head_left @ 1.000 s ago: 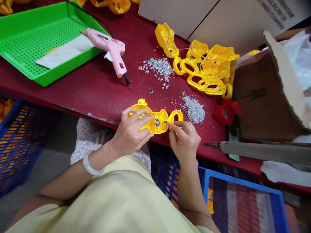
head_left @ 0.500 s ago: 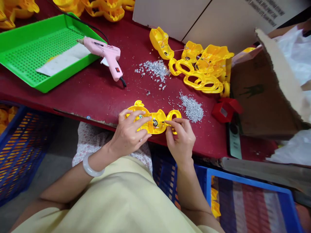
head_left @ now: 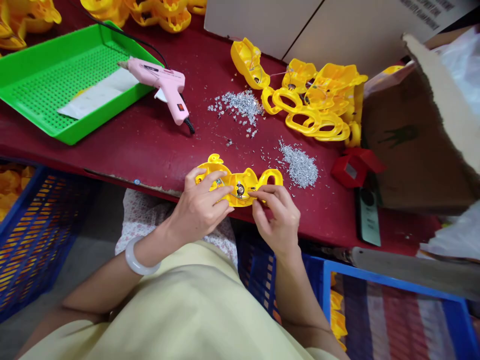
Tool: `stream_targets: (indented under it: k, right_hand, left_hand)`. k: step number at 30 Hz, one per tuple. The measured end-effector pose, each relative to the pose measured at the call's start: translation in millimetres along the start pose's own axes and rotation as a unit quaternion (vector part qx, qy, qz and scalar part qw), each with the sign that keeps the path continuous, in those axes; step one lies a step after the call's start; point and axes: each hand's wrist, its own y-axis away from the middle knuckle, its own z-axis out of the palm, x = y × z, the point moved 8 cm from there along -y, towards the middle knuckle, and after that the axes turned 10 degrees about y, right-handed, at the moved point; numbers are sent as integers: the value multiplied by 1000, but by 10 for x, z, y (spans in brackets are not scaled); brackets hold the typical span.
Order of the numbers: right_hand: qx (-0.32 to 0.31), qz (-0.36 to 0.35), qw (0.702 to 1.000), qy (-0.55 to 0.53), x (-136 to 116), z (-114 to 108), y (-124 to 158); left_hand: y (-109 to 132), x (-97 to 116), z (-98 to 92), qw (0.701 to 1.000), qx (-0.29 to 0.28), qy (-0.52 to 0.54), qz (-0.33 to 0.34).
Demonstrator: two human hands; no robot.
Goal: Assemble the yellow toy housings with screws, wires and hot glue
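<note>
A yellow plastic toy shell [head_left: 243,200] lies at the table's front edge, its hollow side up. Inside it are a round metal-and-dark part [head_left: 240,189], thin wires and a small circuit board partly hidden by fingers. My left hand [head_left: 202,202] is closed over the shell's left part, fingers across its rim. My right hand [head_left: 277,215] is at the shell's right part, beside the yellow ring [head_left: 277,176]. Its index fingertip reaches inside near the round part, with the fingers bent together; whatever they pinch is too small to make out.
Beyond the shell lie a pile of small screws [head_left: 302,167], a pile of clear silvery bits [head_left: 242,106] and more yellow shells and rings [head_left: 326,95]. A pink glue gun [head_left: 165,82] leans on a green tray [head_left: 75,132]. At right are a red box [head_left: 350,169], phone-like device [head_left: 368,217] and cardboard box [head_left: 420,165].
My right index fingertip has moved slightly left, further into the shell toward the round part. My left hand stays on the shell. The view has shifted slightly.
</note>
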Motion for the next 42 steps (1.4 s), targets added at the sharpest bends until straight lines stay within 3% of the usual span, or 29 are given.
stream_targets:
  k: [12,18,24,33,38,42]
  right_hand:
    - [-48,-80,994,62,-140,179,-54]
    - [-42,-64,997,25,-78,111,-46]
    - [-60,-98,993,6,-90,100,-123]
    - [-2,-118,993,-14,-117,91,-194]
    - [-36,-119,992,10,-118,153,-164]
    - [3,-85,996,15,-91,25,-153]
  left_hand:
    - [9,0,-6,1000,10,12,7]
    - [4,9,0,1000,2,7,16]
    - [-11,2,10,1000,-9,-8,8]
    - [-20,15,5,999,-18,-25,11]
    - [-17,-3,19,999,-16,-34,4]
    - [-25,-1,18,999,-12,-37,7]
